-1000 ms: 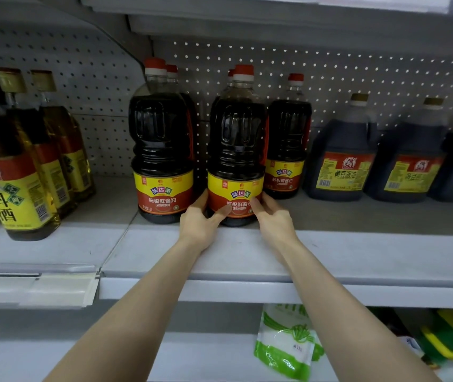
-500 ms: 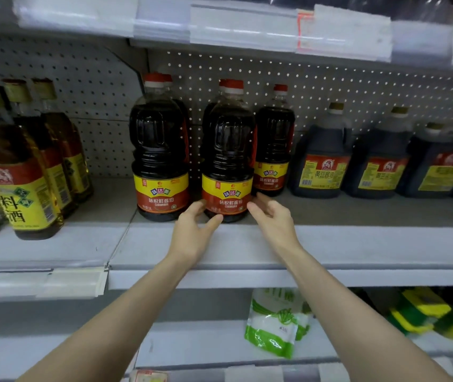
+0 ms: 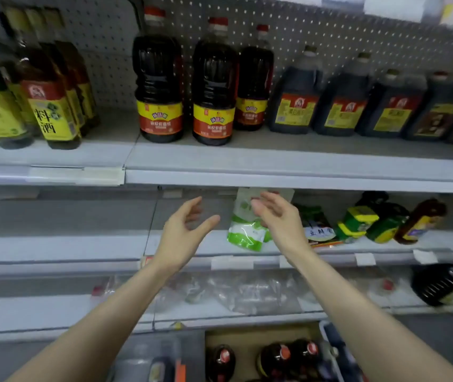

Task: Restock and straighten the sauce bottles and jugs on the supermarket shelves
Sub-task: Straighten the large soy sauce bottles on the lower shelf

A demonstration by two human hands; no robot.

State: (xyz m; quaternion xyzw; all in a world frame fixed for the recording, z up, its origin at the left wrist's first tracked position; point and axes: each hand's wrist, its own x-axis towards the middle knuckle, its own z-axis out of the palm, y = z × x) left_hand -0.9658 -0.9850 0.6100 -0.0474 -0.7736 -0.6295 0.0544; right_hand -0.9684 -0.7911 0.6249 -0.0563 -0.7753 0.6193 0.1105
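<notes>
Sauce bottles point(image 3: 213, 89), three red-capped, stand upright on the upper shelf point(image 3: 275, 164): two side by side at the front, the third behind on the right, jugs point(image 3: 294, 97) in a row further right. Left hand point(image 3: 181, 235) and right hand point(image 3: 280, 219) are both spread, holding nothing, in the air below that shelf's edge, apart from the bottles. Right hand partly covers a green pouch point(image 3: 244, 235); a box point(image 3: 236, 337) at the bottom holds more red-capped bottles.

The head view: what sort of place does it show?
Most likely a supermarket aisle. White metal shelves with a pegboard back carry rows of identical sauce bottles, labels facing out, and label strips run along the shelf edges.
</notes>
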